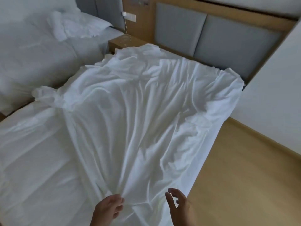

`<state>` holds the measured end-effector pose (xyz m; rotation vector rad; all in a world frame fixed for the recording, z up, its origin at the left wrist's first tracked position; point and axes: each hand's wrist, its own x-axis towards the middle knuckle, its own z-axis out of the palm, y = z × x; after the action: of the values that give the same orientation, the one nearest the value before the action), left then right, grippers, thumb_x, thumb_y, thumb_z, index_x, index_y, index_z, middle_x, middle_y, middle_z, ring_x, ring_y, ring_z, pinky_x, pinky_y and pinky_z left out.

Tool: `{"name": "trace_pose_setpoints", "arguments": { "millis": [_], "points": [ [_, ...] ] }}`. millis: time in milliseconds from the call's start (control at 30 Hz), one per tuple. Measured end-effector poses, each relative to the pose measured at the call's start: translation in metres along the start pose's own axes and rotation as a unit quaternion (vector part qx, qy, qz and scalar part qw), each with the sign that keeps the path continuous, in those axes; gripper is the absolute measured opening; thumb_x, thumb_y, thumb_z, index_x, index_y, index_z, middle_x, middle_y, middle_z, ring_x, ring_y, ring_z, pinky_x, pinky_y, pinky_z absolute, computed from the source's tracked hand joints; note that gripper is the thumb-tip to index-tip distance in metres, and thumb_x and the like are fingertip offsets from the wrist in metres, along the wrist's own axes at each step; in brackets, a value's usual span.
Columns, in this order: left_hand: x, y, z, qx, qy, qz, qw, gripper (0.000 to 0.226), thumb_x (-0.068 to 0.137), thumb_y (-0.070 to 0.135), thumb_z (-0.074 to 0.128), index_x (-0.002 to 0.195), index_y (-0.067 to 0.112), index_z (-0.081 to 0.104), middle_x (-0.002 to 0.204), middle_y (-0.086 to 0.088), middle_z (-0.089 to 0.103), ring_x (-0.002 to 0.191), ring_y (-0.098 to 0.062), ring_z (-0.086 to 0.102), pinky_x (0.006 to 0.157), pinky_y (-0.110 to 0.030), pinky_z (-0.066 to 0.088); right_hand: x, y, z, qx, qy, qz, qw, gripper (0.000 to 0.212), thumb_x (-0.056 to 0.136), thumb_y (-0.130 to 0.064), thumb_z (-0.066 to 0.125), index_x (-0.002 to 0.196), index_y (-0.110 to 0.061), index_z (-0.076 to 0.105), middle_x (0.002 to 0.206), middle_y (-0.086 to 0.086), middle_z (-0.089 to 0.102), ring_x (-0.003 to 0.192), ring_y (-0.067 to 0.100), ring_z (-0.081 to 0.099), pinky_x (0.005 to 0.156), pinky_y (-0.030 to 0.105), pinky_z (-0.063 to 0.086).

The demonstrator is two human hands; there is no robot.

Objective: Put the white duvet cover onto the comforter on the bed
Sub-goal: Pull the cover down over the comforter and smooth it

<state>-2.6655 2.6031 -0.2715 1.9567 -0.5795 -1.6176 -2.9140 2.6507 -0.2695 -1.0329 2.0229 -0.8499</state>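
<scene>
A white duvet cover (pixel 138 111) lies spread and heavily creased over a bed (pixel 29 160), its long axis running from the foot end at the bottom of the view toward the grey padded headboard (pixel 219 41) and leaning slightly to the right as it goes. Its far edge points at the headboard and sits rumpled just short of it. The far right corner droops over the bed's right side. A bunched fold of the cover sticks out to the left about halfway up the bed.

At the near end, the person's left hand (pixel 109 207) pinches a gather of the cover between thumb and curled fingers. Long folds fan out from that pinch toward the head of the bed. The right hand (pixel 177 204) hovers just above the cover near the bed's right edge, fingers spread and relaxed, holding nothing.

To the left of the cover the bed shows a smoother white layer. It cannot be told whether that is the comforter or a sheet, nor what lies under the cover.

A wooden nightstand (pixel 120 42) stands at the head of the bed on its left side, with a white cable (pixel 126 28) hanging down to it from a wall socket. Beyond it is a second bed (pixel 32 51) with white bedding and a pillow (pixel 84 22). A light wooden floor (pixel 244 168) runs along the right side, meeting a white wall (pixel 276 79).
</scene>
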Motion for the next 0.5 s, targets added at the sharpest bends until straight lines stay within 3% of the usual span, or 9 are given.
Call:
{"name": "trace_pose_setpoints", "arguments": {
  "millis": [133, 267, 300, 500],
  "points": [
    [-0.053, 0.037, 0.003, -0.045, -0.028, 0.118, 0.992, 0.007, 0.093, 0.0, 0.066, 0.097, 0.001, 0.073, 0.083, -0.017, 0.077, 0.071, -0.032, 0.07, 0.072, -0.038, 0.053, 0.004, -0.023, -0.05, 0.055, -0.008, -0.007, 0.998, 0.01, 0.093, -0.027, 0.071, 0.085, -0.032, 0.074, 0.081, -0.021, 0.074, 0.087, -0.003, 0.069, 0.07, 0.016, 0.054],
    [-0.081, 0.053, -0.002, -0.059, -0.034, 0.196, 0.978, 0.009, 0.092, -0.003, 0.066, 0.093, 0.001, 0.075, 0.083, -0.021, 0.075, 0.066, -0.03, 0.07, 0.073, -0.041, 0.055, 0.03, -0.041, -0.067, 0.113, -0.045, 0.006, 0.993, 0.018, 0.099, -0.031, 0.063, 0.089, -0.022, 0.075, 0.085, -0.011, 0.076, 0.084, 0.009, 0.073, 0.081, 0.041, 0.058],
    [-0.084, 0.053, -0.005, -0.065, -0.021, 0.207, 0.976, 0.01, 0.092, -0.004, 0.066, 0.092, 0.0, 0.075, 0.081, -0.022, 0.074, 0.064, -0.03, 0.069, 0.073, -0.041, 0.054, 0.038, -0.049, -0.067, 0.136, -0.058, 0.01, 0.989, 0.021, 0.1, -0.033, 0.062, 0.091, -0.02, 0.075, 0.088, -0.01, 0.077, 0.084, 0.01, 0.074, 0.079, 0.042, 0.059],
    [-0.084, 0.05, 0.015, -0.101, 0.036, 0.204, 0.973, 0.015, 0.092, -0.007, 0.066, 0.085, 0.001, 0.077, 0.077, -0.024, 0.072, 0.063, -0.031, 0.065, 0.072, -0.04, 0.054, 0.086, -0.116, -0.062, 0.246, -0.145, 0.008, 0.958, 0.024, 0.098, -0.034, 0.065, 0.095, -0.011, 0.072, 0.088, 0.001, 0.077, 0.077, 0.014, 0.073, 0.067, 0.028, 0.055]
  ]
}}
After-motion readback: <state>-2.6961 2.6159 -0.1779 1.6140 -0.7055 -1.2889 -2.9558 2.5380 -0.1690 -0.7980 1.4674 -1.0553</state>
